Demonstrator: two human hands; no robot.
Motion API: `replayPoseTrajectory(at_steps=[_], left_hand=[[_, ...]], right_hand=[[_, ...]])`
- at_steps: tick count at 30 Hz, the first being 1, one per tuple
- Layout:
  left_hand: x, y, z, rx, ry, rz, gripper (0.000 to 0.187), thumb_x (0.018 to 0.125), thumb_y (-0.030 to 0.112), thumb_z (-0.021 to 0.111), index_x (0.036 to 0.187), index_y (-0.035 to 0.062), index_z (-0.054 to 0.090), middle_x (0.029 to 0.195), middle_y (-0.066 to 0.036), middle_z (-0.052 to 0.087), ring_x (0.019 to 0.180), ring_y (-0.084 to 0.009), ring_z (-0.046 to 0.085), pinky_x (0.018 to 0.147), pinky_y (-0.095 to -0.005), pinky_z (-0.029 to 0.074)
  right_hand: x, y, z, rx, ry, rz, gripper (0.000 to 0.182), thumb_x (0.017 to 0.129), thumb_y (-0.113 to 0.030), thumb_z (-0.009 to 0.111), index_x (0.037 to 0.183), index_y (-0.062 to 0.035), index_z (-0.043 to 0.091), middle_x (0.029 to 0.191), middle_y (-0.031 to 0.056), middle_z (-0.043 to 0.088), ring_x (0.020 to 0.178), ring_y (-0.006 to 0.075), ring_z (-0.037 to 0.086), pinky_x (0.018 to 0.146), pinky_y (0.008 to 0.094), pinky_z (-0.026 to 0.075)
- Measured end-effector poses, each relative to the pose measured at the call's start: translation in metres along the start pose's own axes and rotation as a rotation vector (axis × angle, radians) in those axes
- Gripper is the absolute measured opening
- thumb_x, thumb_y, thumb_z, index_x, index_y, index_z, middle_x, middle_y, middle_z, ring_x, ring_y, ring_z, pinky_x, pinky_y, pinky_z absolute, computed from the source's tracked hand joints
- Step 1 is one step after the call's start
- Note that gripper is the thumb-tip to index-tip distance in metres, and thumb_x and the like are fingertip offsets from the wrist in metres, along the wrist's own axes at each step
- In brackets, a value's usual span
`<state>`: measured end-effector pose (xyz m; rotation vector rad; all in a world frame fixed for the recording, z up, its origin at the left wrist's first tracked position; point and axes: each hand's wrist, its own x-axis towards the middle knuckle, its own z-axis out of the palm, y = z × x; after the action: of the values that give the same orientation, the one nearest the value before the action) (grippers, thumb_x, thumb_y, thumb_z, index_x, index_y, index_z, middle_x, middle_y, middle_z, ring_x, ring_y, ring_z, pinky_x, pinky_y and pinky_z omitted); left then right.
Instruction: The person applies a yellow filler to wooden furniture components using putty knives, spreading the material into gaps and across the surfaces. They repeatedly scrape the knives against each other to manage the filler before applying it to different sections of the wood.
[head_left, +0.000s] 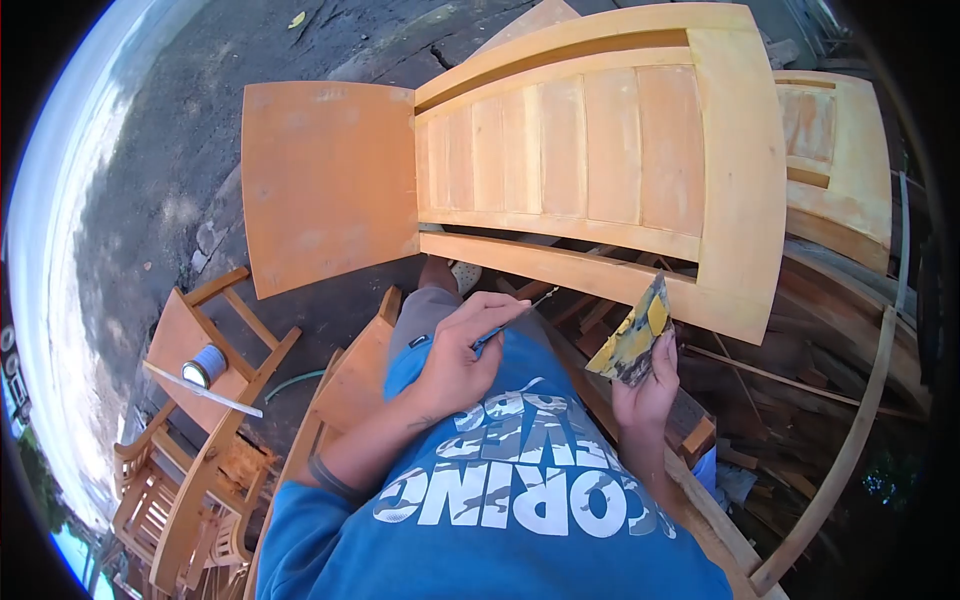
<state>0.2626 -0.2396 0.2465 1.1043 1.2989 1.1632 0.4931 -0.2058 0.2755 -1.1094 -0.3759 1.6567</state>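
Note:
My left hand [468,350] is closed around a thin putty knife [488,338] with a bluish handle; its narrow tip points up and right. Held in my right hand [650,385] is a flat, roughly triangular board [637,335] smeared with yellow and dark paste. Both hands are in front of my blue shirt, apart from each other. Beyond them lies a large wooden panelled frame [740,180], with an orange-brown flat board [330,190] joined at its left end. Neither hand touches the frame.
At the left a can [204,366] and a pale flat stick [205,390] rest on a wooden chair [170,340]. More wooden chair parts [190,500] stand below it. Another panelled piece [840,160] lies at the right, above scrap wood. A long curved strip [850,440] rises at the lower right.

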Motion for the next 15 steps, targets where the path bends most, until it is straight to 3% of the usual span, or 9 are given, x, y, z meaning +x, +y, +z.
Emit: replayPoseTrajectory(at_steps=[5, 8, 12, 15], left_hand=[[-0.036, 0.017, 0.011, 0.154, -0.073, 0.447, 0.063, 0.064, -0.020, 0.052, 0.122, 0.0034, 0.053, 0.114, -0.016, 0.051, 0.102, -0.0345, 0.052, 0.086, -0.0394, 0.045], [-0.051, -0.005, 0.005, 0.308, -0.128, 0.307, 0.061, 0.063, -0.020, 0.053, 0.119, 0.0030, 0.054, 0.113, -0.017, 0.051, 0.104, -0.0355, 0.051, 0.088, -0.0414, 0.044], [-0.054, 0.026, -0.011, 0.349, 0.084, 0.391, 0.063, 0.062, -0.020, 0.053, 0.120, 0.0028, 0.051, 0.114, -0.018, 0.049, 0.106, -0.0366, 0.050, 0.089, -0.0425, 0.044], [-0.055, 0.031, -0.003, 0.292, 0.015, 0.481, 0.061, 0.063, -0.021, 0.052, 0.119, 0.0036, 0.053, 0.113, -0.016, 0.052, 0.105, -0.0345, 0.053, 0.085, -0.0389, 0.047]], right_hand=[[-0.009, 0.016, 0.015, 0.038, -0.061, 0.075, 0.032, 0.100, -0.019, 0.037, 0.128, -0.0050, 0.043, 0.119, 0.0096, 0.057, 0.107, 0.0225, 0.058, 0.091, 0.0383, 0.048], [-0.017, 0.010, 0.027, 0.078, -0.172, 0.068, 0.031, 0.100, -0.018, 0.036, 0.127, -0.0054, 0.044, 0.119, 0.0100, 0.057, 0.106, 0.0221, 0.059, 0.091, 0.0384, 0.049], [-0.020, 0.009, 0.025, 0.021, -0.187, 0.020, 0.031, 0.100, -0.019, 0.037, 0.126, -0.0042, 0.044, 0.120, 0.0102, 0.056, 0.108, 0.0219, 0.057, 0.093, 0.0378, 0.047], [-0.016, 0.014, 0.027, -0.008, -0.219, 0.030, 0.032, 0.100, -0.019, 0.038, 0.127, -0.0028, 0.044, 0.122, 0.0100, 0.056, 0.112, 0.0215, 0.055, 0.096, 0.0371, 0.044]])
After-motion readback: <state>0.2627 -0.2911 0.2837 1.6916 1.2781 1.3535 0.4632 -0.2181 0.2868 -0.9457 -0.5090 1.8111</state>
